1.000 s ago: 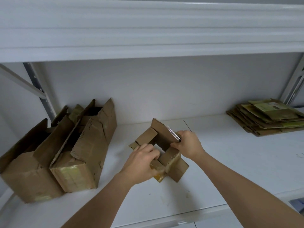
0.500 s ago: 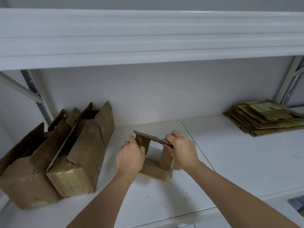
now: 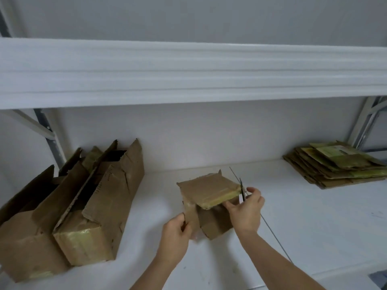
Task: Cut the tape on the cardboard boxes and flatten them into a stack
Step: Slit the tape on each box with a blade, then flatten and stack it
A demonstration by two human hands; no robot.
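Observation:
A small brown cardboard box (image 3: pixel 207 191) with yellowish tape along one edge stands on the white shelf (image 3: pixel 303 216) in the middle. My left hand (image 3: pixel 178 231) grips the box's lower left side flap. My right hand (image 3: pixel 247 212) holds a thin knife (image 3: pixel 242 190), its blade upright against the taped right edge of the box's top face, while the thumb touches the box underside.
Two larger opened cardboard boxes (image 3: pixel 73 206) lean together at the left of the shelf. A stack of flattened cardboard (image 3: pixel 337 164) lies at the back right. An upper shelf beam (image 3: pixel 188 74) overhangs the work area. Bare shelf lies between the small box and the stack.
The small box has been turned so its taped face points up. My left hand dropped to the lower left flap, and my right hand moved the knife to the box's right edge.

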